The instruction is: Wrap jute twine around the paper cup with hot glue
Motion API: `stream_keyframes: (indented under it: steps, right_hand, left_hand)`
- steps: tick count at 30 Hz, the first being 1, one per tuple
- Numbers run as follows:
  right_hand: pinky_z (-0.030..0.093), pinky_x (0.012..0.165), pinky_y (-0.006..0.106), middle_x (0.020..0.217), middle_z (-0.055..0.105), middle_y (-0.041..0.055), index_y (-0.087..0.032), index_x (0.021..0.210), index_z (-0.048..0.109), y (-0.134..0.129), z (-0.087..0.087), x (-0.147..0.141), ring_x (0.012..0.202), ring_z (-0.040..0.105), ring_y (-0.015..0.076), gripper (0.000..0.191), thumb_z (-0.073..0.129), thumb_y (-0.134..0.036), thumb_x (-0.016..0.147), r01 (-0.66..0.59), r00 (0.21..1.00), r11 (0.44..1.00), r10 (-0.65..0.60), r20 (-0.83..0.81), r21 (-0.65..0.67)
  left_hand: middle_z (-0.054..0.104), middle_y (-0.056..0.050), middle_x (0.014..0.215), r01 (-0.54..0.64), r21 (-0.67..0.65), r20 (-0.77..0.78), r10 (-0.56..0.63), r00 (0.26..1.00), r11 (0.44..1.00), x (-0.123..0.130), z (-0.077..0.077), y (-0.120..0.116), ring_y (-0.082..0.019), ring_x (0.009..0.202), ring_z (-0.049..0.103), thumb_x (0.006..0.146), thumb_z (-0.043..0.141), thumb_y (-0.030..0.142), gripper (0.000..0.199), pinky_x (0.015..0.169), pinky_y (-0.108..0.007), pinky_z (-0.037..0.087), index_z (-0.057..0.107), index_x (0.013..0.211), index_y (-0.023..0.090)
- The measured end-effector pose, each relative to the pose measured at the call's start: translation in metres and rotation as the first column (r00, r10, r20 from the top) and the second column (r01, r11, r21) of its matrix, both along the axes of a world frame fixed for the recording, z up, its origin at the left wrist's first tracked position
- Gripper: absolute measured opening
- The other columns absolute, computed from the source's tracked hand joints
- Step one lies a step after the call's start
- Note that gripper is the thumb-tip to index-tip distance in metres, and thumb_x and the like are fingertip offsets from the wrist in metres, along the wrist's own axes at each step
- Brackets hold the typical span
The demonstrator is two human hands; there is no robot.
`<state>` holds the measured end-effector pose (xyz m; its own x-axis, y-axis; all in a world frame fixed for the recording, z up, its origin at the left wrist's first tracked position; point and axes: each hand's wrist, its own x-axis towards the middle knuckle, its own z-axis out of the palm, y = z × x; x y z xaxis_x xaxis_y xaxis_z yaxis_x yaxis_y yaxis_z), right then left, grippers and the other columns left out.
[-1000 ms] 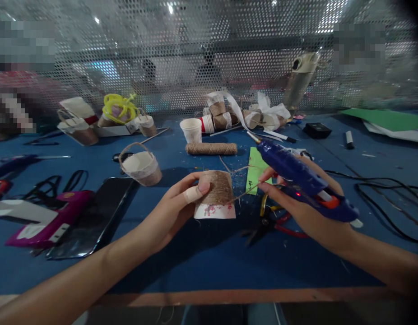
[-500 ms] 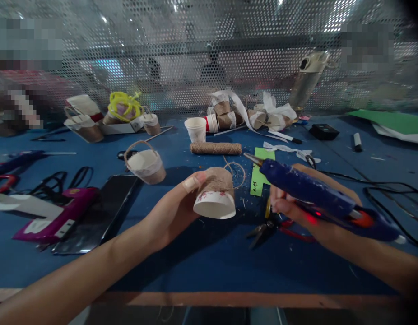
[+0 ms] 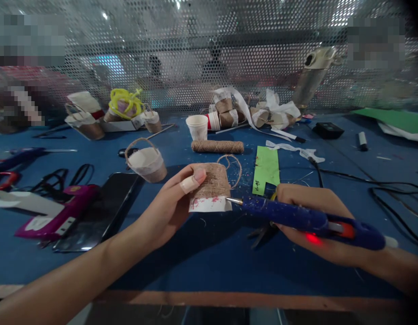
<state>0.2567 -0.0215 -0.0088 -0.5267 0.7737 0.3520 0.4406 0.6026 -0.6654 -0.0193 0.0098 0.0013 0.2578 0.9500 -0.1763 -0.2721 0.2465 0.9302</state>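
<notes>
My left hand (image 3: 171,203) grips a small paper cup (image 3: 212,185) upside down, its thumb across the side. Brown twine wraps the cup, except for a white band with red marks near the rim. A loose twine end (image 3: 238,171) curls out behind it. My right hand (image 3: 307,203) is closed around a blue hot glue gun (image 3: 286,212) with a red light glowing below it. The metal nozzle points left and meets, or nearly meets, the cup where twine and white band join. A bandage (image 3: 189,184) covers part of my left thumb.
Behind the cup lie a twine roll (image 3: 217,146), a white paper cup (image 3: 197,127) and a green paper piece (image 3: 266,167). Pliers (image 3: 261,234) rest under the glue gun. To the left are a twine-handled cup basket (image 3: 148,163), a phone (image 3: 110,207) and a purple device (image 3: 65,212).
My right hand has brought the glue gun left and down, so its nozzle is now at the cup's side. My left hand has tilted the cup, hiding its opening.
</notes>
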Motion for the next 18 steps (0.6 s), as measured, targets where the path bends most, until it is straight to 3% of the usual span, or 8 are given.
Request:
stream_keyframes:
  steps: [7, 13, 18]
  right_hand:
    - [0.035, 0.055, 0.029, 0.068, 0.054, -0.0044, -0.024, 0.076, 0.049, 0.0002, -0.0036, -0.0032, 0.057, 0.047, 0.0119, 0.021, 0.064, -0.014, 0.087, 0.003, 0.999, 1.0, -0.003, -0.039, -0.018]
    - [0.033, 0.055, 0.029, 0.068, 0.052, -0.0045, -0.024, 0.075, 0.046, 0.0001, -0.005, -0.0044, 0.058, 0.043, 0.0121, 0.023, 0.063, -0.012, 0.085, -0.008, 0.999, 1.0, 0.008, -0.033, 0.004]
    - [0.032, 0.057, 0.03, 0.069, 0.051, -0.0039, -0.025, 0.075, 0.044, -0.0027, -0.0048, -0.0072, 0.059, 0.043, 0.0131, 0.025, 0.064, -0.016, 0.085, -0.005, 1.0, 1.0, 0.005, -0.019, 0.031]
  left_hand:
    - [0.076, -0.002, 0.097, -0.015, 0.081, 0.013, 0.014, 1.0, 0.997, -0.0042, -0.0063, 0.0003, -0.016, 0.087, 0.072, 0.084, 0.085, 0.032, 0.022, 0.08, -0.025, 0.059, 0.072, 0.096, 0.02]
    - [0.074, 0.0, 0.095, -0.04, 0.145, -0.047, 0.047, 0.998, 0.989, -0.0026, -0.007, -0.0005, -0.013, 0.081, 0.067, 0.082, 0.087, 0.034, 0.023, 0.071, -0.021, 0.056, 0.072, 0.096, 0.023]
    - [0.076, -0.001, 0.104, -0.047, 0.188, -0.132, 0.073, 0.989, 0.981, -0.0014, -0.0061, -0.0029, -0.017, 0.092, 0.069, 0.081, 0.088, 0.035, 0.025, 0.079, -0.025, 0.056, 0.071, 0.096, 0.023]
